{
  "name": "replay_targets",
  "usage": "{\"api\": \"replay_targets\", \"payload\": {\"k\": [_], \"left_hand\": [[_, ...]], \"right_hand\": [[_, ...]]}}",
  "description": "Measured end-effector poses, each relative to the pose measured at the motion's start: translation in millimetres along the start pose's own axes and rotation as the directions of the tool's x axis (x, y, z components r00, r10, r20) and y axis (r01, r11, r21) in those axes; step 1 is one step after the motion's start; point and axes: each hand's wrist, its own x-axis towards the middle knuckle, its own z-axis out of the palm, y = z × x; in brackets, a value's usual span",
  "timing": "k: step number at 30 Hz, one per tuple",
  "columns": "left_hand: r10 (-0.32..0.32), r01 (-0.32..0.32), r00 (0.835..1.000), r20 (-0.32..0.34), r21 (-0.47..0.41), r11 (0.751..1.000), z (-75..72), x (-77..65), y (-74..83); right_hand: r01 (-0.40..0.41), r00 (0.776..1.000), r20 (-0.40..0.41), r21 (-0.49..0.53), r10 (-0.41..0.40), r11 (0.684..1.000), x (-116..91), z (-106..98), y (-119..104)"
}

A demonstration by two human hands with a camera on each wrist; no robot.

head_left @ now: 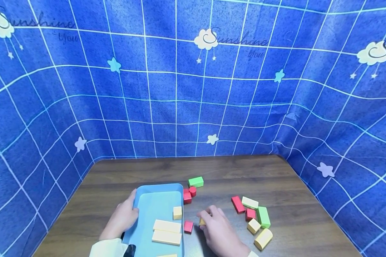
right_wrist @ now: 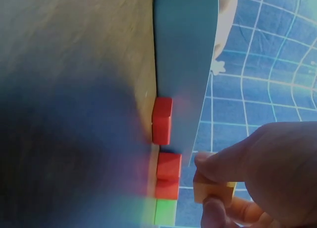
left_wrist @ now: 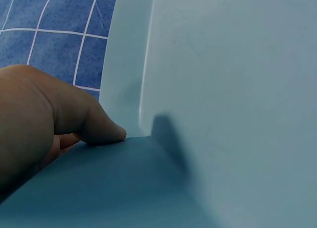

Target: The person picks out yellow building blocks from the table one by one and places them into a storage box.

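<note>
My left hand [head_left: 123, 217] grips the left wall of a light blue tray [head_left: 138, 246], its thumb over the rim in the left wrist view. Inside the tray lie a natural wood cube [head_left: 177, 213] and flat wooden planks [head_left: 167, 237], with another piece cut off at the lower edge. Right of the tray, my right hand [head_left: 219, 228] pinches a small wooden block [right_wrist: 210, 191] between thumb and fingers. A red block [head_left: 188, 227] rests between that hand and the tray's right wall.
Behind the right hand, red blocks [head_left: 187, 197], a red cylinder [head_left: 192, 191] and a green block [head_left: 196, 182] sit by the tray's corner. Farther right are several loose blocks, including a green block [head_left: 263, 217] and a wooden cylinder [head_left: 263, 239]. Blue patterned cloth [head_left: 193, 107] encloses the table [head_left: 244, 171].
</note>
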Motion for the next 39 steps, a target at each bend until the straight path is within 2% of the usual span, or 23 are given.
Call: {"api": "replay_targets", "payload": {"k": [5,11,18,25,34,39], "left_hand": [[0.013,-0.013,1.0,-0.013,0.008,1.0,0.3,-0.6,0.2],[0.017,-0.017,1.0,-0.017,0.012,1.0,-0.6,-1.0,0.4],[0.016,-0.016,1.0,-0.018,0.002,1.0,-1.1,-1.5,0.4],[0.011,-0.012,1.0,-0.013,-0.001,1.0,-1.6,-2.1,1.4],[0.031,-0.031,0.999,-0.02,-0.001,1.0,-1.6,-3.0,1.2],[0.026,-0.026,0.999,-0.019,0.0,1.0,-1.9,-3.9,1.9]], "right_hand": [[0.041,0.999,-0.003,0.021,-0.041,0.999,2.8,2.3,-5.7],[0.031,0.998,0.06,0.043,-0.034,0.999,6.8,5.3,-12.3],[0.054,0.996,0.063,0.07,-0.059,0.996,10.3,7.2,-17.4],[0.031,0.995,0.094,0.072,-0.038,0.997,14.0,9.0,-23.5],[0.066,0.996,0.054,0.07,-0.07,0.995,16.9,9.1,-29.2],[0.043,0.996,0.077,0.088,-0.049,0.995,18.1,9.5,-31.9]]}}
